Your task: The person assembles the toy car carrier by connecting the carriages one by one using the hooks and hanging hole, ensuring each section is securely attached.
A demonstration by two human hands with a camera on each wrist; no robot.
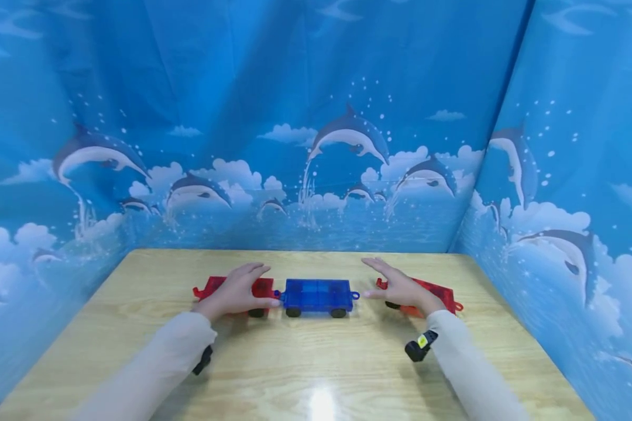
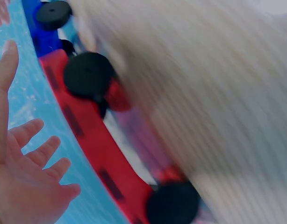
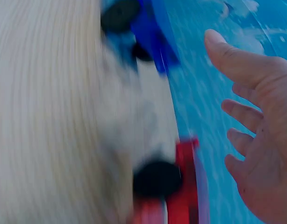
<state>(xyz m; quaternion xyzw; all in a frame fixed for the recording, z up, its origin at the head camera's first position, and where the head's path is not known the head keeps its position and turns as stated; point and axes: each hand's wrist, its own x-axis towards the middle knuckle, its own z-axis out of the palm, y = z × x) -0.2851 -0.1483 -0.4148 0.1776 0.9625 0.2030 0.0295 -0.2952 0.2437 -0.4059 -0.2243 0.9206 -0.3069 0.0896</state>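
Note:
A translucent blue toy wagon (image 1: pixel 318 295) with black wheels stands mid-table, a ring at its right end. Its left end meets the hook end of a red toy wagon (image 1: pixel 263 288); whether they are linked cannot be told. My left hand (image 1: pixel 239 290) hovers over that red wagon, fingers spread, holding nothing, and covers its middle. To the right, a second red toy wagon (image 1: pixel 437 292) stands at an angle, apart from the blue one. Above its left end is my right hand (image 1: pixel 400 289), thumb and fingers apart, with nothing between them.
The wagons stand on a light wooden table (image 1: pixel 295 362). A blue curtain (image 1: pixel 305 204) printed with dolphins rises behind the table, and a side panel (image 1: pixel 574 234) stands along the right edge. A black wrist camera (image 1: pixel 420 346) sits on the right sleeve.

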